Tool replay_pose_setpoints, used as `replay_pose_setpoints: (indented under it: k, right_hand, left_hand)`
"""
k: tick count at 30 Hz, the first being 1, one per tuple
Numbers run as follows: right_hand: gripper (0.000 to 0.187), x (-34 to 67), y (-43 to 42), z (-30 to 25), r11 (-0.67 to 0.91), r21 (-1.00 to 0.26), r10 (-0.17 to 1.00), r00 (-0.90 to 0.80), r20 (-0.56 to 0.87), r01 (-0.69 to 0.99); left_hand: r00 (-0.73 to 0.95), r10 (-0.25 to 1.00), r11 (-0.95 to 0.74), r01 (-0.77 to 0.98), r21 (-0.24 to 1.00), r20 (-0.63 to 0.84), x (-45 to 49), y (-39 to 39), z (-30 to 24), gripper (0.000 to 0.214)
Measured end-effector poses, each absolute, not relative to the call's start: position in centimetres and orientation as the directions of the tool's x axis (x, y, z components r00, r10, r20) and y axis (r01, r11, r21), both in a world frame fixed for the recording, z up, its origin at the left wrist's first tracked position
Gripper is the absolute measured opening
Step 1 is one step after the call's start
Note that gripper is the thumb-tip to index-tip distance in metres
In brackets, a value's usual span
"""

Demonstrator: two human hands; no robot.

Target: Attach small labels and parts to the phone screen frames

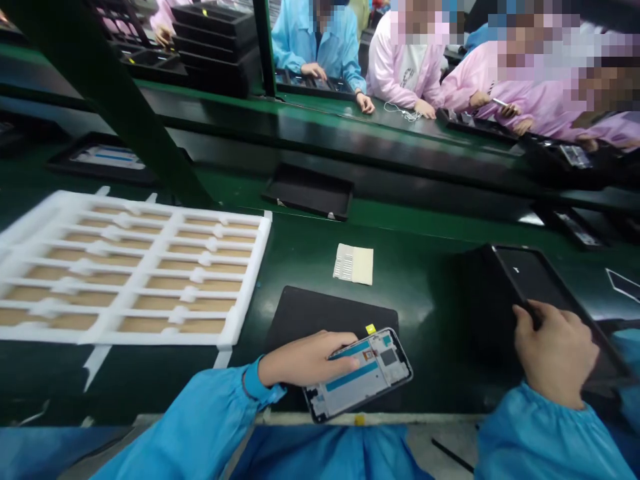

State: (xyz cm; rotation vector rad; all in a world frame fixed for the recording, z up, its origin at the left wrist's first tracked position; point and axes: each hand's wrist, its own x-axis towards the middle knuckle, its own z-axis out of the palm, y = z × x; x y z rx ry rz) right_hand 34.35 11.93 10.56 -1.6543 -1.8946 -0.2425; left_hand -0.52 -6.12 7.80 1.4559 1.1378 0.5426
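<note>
Phone frame (pixel 361 373) on black mat (pixel 320 310): thin, light, likely fragile; grip by its edges. Left hand (pixel 305 360) fingers flat on it; right hand (pixel 553 350) curled around black tray (pixel 543 280).

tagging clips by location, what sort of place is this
Probably a phone assembly line: left hand on an open phone frame, right hand gripping a black tray, a white foam tray nearby, smocked workers along the green bench.
</note>
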Motion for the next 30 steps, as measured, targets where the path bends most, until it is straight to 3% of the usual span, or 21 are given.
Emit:
replay_pose_setpoints:
  k: [4,7,14,20,26,30]
  right_hand:
    - [0.042,30.7,12.2,12.1,0.282,-0.265,0.780,-0.059,0.623,0.922]
    - [0.039,26.0,15.2,12.8,0.435,-0.196,0.742,-0.227,0.630,0.879]
    - [0.026,16.5,25.3,7.6,0.706,-0.123,0.661,-0.586,0.470,0.697]
    - [0.021,8.0,24.4,4.7,0.840,-0.182,0.540,-0.751,0.380,0.512]
    - [0.043,7.6,22.0,8.2,0.807,-0.200,0.582,-0.688,0.434,0.556]
    - [0.040,18.6,21.2,12.6,0.585,-0.207,0.741,-0.414,0.528,0.784]
  left_hand:
    - [0.430,0.867,0.123,0.307,0.944,-0.253,-0.5,-6.1,7.9,0.032]
    - [0.451,0.851,0.143,0.296,0.945,-0.270,-0.5,-6.0,8.0,0.031]
    - [0.437,0.846,0.167,0.324,0.931,-0.304,-0.6,-5.7,8.1,0.033]
    - [0.443,0.838,0.226,0.250,0.941,-0.319,-0.7,-5.3,7.7,0.038]
    - [0.399,0.844,0.263,0.277,0.924,-0.360,-0.6,-5.4,7.4,0.042]
    - [0.360,0.865,0.230,0.336,0.913,-0.350,-0.6,-5.5,7.5,0.037]
